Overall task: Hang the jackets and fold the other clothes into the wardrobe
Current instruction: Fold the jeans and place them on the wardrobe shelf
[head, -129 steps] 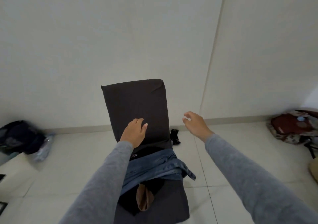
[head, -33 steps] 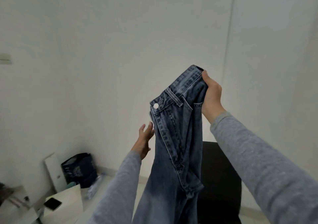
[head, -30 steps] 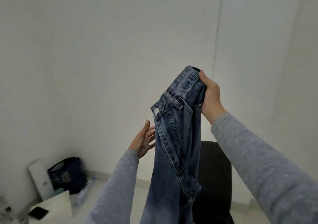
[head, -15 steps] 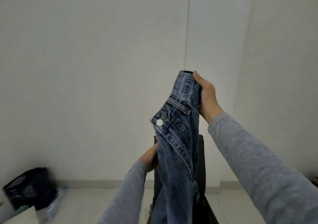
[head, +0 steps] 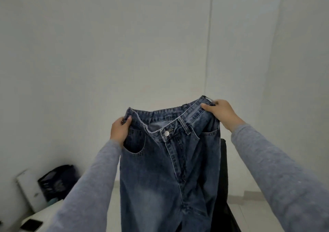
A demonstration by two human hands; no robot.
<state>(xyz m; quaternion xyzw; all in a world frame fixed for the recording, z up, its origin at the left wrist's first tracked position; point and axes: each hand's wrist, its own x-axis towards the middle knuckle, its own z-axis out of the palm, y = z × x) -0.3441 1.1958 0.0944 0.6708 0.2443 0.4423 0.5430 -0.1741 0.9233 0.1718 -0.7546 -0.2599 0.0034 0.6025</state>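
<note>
A pair of blue jeans (head: 160, 174) hangs in front of me, spread wide by its waistband, front and silver button facing me. My left hand (head: 120, 131) grips the waistband's left end beside the pocket. At the right end, my right hand (head: 220, 113) pinches the waistband, held a little higher. The legs drop below the frame's bottom edge. No wardrobe or jacket is in view.
Behind the jeans stands a black chair (head: 224, 178), mostly hidden. A dark bag (head: 57, 180) leans against the wall at the lower left, beside a white board (head: 28, 190). A white surface with a black phone (head: 31, 224) lies at the bottom left. Plain walls ahead.
My left hand has taken hold of the waistband's left end and the two hands have drawn apart, opening the bunched jeans flat. My right hand has lowered and moved right.
</note>
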